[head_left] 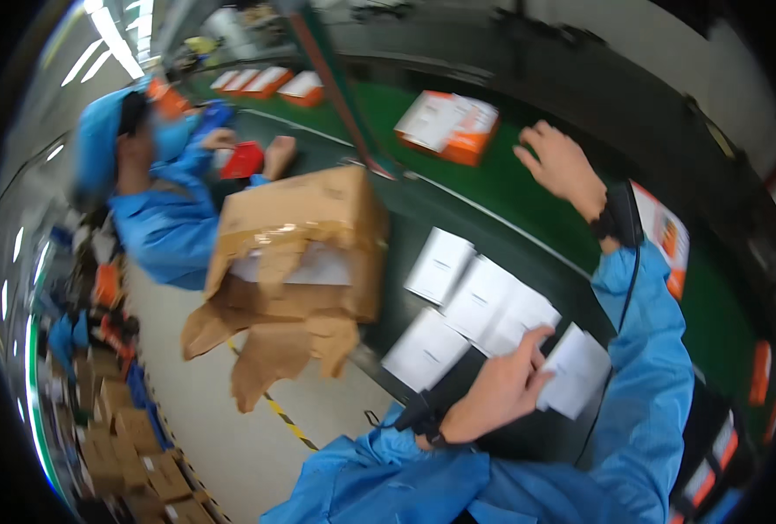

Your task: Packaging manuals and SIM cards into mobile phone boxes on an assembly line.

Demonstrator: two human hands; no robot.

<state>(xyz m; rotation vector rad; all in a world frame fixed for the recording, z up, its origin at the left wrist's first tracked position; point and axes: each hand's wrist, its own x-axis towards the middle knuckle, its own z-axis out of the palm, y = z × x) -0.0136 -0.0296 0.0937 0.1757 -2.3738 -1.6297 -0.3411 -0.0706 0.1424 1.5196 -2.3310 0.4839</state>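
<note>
My left hand (498, 395) is low over a dark work surface among several small white boxes. Its fingers are bent and apart, near the edge of one white box (517, 316). The thumb meets the left side of another white box (575, 370), which lies askew at the right. More white boxes, such as this one (439, 265), lie to the left in a loose group. My right hand (564, 168) reaches over the green belt (515, 214), holding nothing, with loosely bent fingers. Beyond it, to the left, sits an orange-and-white carton (447, 125).
A torn brown cardboard box (296, 236) with open flaps stands left of the white boxes. A co-worker in blue (165, 210) handles a red item (243, 161). A green post (331, 83) rises by the belt. Another orange-and-white carton (663, 229) lies behind my right forearm.
</note>
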